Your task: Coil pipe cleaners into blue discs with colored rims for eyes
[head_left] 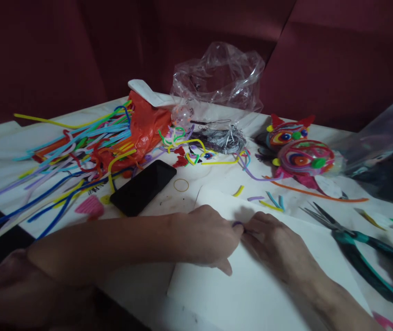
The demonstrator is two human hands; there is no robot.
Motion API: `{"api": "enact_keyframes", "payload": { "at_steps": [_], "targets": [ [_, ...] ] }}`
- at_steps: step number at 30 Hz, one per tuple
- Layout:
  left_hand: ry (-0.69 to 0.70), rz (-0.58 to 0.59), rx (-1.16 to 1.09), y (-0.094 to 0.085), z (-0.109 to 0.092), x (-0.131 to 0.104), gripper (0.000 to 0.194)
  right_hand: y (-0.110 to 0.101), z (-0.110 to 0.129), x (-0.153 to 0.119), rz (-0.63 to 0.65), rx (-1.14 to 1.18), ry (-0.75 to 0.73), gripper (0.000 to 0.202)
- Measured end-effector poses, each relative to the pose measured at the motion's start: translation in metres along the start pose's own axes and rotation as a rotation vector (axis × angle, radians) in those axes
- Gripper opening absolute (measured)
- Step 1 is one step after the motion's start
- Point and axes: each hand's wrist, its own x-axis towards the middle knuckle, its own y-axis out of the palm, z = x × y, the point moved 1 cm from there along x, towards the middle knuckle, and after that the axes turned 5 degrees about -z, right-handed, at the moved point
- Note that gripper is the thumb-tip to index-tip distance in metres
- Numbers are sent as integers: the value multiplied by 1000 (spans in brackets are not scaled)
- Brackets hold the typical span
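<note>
My left hand (213, 236) and my right hand (277, 243) meet over a white sheet of paper (210, 285). Between their fingertips shows a short dark purple piece of pipe cleaner (238, 224), mostly hidden by the fingers. Both hands are closed in a pinch on it. Just beyond them lie several short cut pieces of pipe cleaner, among them a yellow piece (238, 191) and a purple piece (255, 198). To the right of my right hand, pliers (343, 232) with teal and black handles rest with their jaws apart.
A black phone (144, 187) lies left, beside a rubber band (181, 185). Colourful pipe cleaners (89, 142) spill from a red plastic bag (148, 124). Further back are a clear plastic bag (217, 78) and bundled dark wires (220, 138). Two decorated pipe-cleaner figures (303, 158) stand right.
</note>
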Motion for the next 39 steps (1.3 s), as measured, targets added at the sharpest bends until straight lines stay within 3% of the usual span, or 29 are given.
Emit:
{"api": "enact_keyframes", "payload": {
  "at_steps": [9, 19, 25, 32, 39],
  "targets": [
    [-41, 157, -39, 3, 2, 3, 68, 2, -1, 0, 4, 4, -3, 21],
    [-59, 180, -73, 1, 3, 2, 68, 0, 0, -1, -10, 10, -23, 23],
    [-47, 130, -45, 4, 3, 2, 66, 2, -2, -3, -41, 15, -10, 22],
    [-71, 173, -76, 1, 2, 2, 68, 3, -2, -3, -38, 23, -12, 26],
    [-58, 149, -126, -11, 12, 5, 45, -1, -1, -1, 0, 8, -21, 21]
  ]
}}
